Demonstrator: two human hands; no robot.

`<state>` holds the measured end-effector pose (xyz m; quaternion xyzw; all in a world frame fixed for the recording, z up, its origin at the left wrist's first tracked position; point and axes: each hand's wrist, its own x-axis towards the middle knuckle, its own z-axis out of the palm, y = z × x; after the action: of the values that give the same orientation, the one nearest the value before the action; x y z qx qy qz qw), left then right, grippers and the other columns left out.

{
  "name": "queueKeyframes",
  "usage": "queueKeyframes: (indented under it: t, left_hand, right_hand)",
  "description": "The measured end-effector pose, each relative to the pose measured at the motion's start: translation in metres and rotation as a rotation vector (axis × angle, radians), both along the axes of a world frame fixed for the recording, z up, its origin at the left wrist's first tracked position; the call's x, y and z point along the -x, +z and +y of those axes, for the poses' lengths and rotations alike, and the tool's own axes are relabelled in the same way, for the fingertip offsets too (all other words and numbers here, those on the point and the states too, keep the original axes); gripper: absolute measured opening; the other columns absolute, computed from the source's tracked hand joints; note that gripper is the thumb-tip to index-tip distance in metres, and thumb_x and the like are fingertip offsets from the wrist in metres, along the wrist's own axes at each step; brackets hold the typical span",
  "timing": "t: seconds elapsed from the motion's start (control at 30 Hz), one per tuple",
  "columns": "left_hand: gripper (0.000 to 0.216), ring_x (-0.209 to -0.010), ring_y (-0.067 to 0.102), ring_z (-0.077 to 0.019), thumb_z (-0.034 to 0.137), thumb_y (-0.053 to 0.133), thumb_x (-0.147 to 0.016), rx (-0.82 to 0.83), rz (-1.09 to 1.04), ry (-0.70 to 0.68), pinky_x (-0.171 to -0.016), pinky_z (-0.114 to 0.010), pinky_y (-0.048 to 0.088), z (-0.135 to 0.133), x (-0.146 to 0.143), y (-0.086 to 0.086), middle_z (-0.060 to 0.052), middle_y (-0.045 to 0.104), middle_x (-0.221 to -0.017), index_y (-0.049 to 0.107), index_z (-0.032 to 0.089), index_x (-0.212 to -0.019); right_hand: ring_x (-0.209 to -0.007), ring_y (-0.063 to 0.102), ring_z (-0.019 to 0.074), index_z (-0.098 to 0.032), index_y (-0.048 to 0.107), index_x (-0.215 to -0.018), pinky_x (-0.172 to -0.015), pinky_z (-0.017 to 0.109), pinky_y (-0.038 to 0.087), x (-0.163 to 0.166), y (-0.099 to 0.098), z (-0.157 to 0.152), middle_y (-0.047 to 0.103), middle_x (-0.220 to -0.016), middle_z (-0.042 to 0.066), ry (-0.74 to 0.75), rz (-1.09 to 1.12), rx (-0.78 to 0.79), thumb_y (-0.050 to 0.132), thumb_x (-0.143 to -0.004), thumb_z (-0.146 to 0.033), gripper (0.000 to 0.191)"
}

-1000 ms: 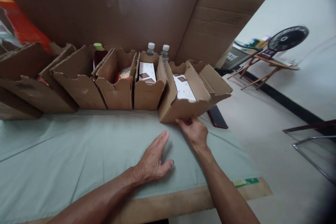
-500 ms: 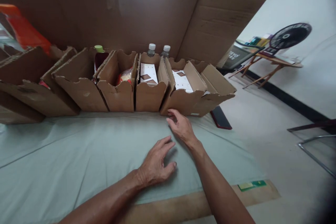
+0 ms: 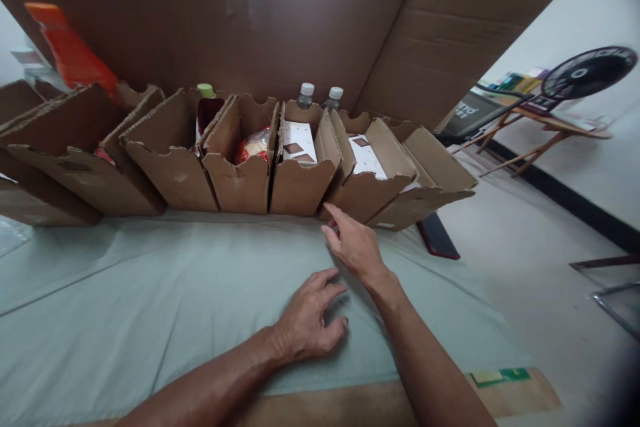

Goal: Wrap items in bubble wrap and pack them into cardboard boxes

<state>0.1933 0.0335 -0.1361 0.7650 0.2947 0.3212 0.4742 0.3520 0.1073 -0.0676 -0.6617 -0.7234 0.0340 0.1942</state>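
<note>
My left hand (image 3: 314,317) is above the pale green cloth (image 3: 200,293), fingers apart and holding nothing. Farther forward, my right hand (image 3: 356,241) has its index finger stretched toward the lower front of a cardboard box (image 3: 375,199) with a white patterned carton (image 3: 366,157) inside; whether the fingertip touches it I cannot tell. Left of that stands another cardboard box (image 3: 299,192) holding a similar white carton (image 3: 299,140). A third box (image 3: 235,183) contains a red and clear plastic packet (image 3: 255,145).
More cardboard boxes continue to the left, one with an orange bottle (image 3: 75,53) behind or in it. Two white-capped bottles (image 3: 307,95) stand behind the row, before a tall cardboard sheet (image 3: 300,20). A dark flat object (image 3: 438,236) lies at right. A fan (image 3: 587,73) stands beyond.
The view has shifted, so the boxes appear farther right. My right index finger is straighter, pointing at the box. My left hand keeps nearly the same pose.
</note>
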Motion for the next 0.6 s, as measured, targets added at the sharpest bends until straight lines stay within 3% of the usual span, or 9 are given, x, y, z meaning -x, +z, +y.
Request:
queueKeyframes:
  t: [0.13,0.2,0.3,0.37,0.47,0.6]
  left_hand:
    - [0.057,-0.143,0.051,-0.037,0.023,0.067,-0.075,-0.013,0.005,0.004,-0.118,-0.058,0.043,0.0,0.0,0.0,-0.021,0.051,-0.154,0.066,0.015,-0.132]
    - [0.058,-0.142,0.05,-0.038,0.024,0.067,-0.076,-0.014,0.013,0.002,-0.117,-0.059,0.043,0.0,0.0,0.0,-0.021,0.051,-0.154,0.066,0.014,-0.132]
    - [0.059,-0.143,0.05,-0.0393,0.026,0.067,-0.076,-0.004,0.019,-0.005,-0.117,-0.059,0.043,0.0,0.0,0.001,-0.023,0.051,-0.154,0.066,0.012,-0.133]
    - [0.059,-0.143,0.05,-0.0391,0.027,0.068,-0.075,-0.001,0.016,-0.007,-0.118,-0.058,0.043,0.001,0.001,0.0,-0.023,0.051,-0.155,0.067,0.013,-0.133]
    - [0.058,-0.143,0.05,-0.0379,0.028,0.069,-0.075,0.001,0.009,-0.004,-0.117,-0.058,0.044,0.004,0.001,0.001,-0.02,0.052,-0.155,0.068,0.016,-0.131]
    - [0.054,-0.143,0.049,-0.0393,0.027,0.069,-0.075,-0.011,0.063,0.041,-0.118,-0.06,0.043,-0.006,0.001,0.003,-0.019,0.051,-0.155,0.068,0.016,-0.128]
  right_hand:
    - [-0.085,0.074,0.0291,-0.024,0.057,-0.147,-0.07,0.035,0.052,0.003,0.01,0.004,0.077,-0.101,0.012,-0.06,-0.27,0.101,0.062,-0.092,-0.024,0.055]
    - [-0.081,0.074,0.0271,-0.024,0.062,-0.141,-0.069,0.033,0.051,0.003,0.017,0.0,0.078,-0.094,0.009,-0.061,-0.236,0.078,0.061,-0.093,-0.026,0.048]
    - [-0.077,0.073,0.0224,-0.023,0.063,-0.139,-0.072,0.031,0.052,0.013,0.034,-0.004,0.077,-0.086,0.004,-0.021,-0.088,-0.095,0.057,-0.096,-0.031,0.045]
    - [-0.08,0.072,0.0213,-0.022,0.053,-0.149,-0.075,0.031,0.052,0.028,0.05,0.001,0.077,-0.089,0.004,0.001,-0.043,-0.188,0.055,-0.097,-0.031,0.054]
    - [-0.083,0.072,0.025,-0.022,0.041,-0.158,-0.076,0.034,0.052,0.052,0.074,0.023,0.077,-0.093,0.005,-0.03,-0.106,-0.111,0.056,-0.095,-0.028,0.065]
    - [-0.087,0.071,0.0291,-0.021,0.066,-0.133,-0.077,0.037,0.051,0.073,0.093,0.05,0.078,-0.094,0.011,-0.117,-0.194,-0.013,0.055,-0.096,-0.025,0.038]
